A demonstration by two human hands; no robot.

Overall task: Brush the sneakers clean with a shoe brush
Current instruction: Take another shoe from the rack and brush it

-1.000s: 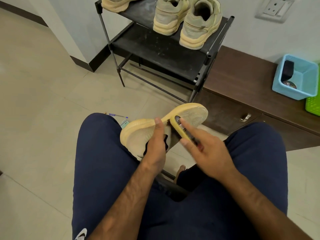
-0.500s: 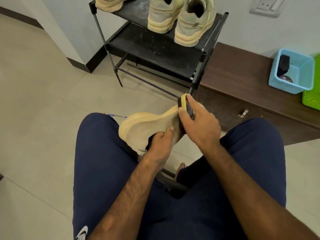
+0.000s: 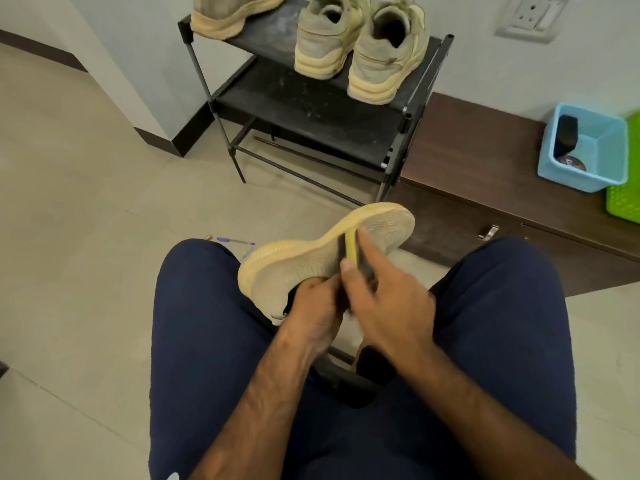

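A tan knit sneaker [image 3: 304,261] with a pale yellow sole lies on its side above my knees, toe pointing right. My left hand [image 3: 311,313] grips it at the collar from below. My right hand [image 3: 384,306] holds a yellow-backed shoe brush [image 3: 351,245] against the sneaker's side near the middle, the index finger stretched along the brush. The bristles are mostly hidden by my fingers.
A black two-tier shoe rack [image 3: 311,109] stands ahead with a pair of beige sneakers [image 3: 356,46] and one more [image 3: 235,15] on top. A low brown cabinet [image 3: 485,161] at right carries a blue tub [image 3: 585,147] and a green basket [image 3: 625,199]. A pen [image 3: 235,241] lies on the tiled floor.
The brush has come back from the sneaker's toe end toward the middle of its side. The sneaker's toe shows again, and my left hand keeps its grip at the collar.
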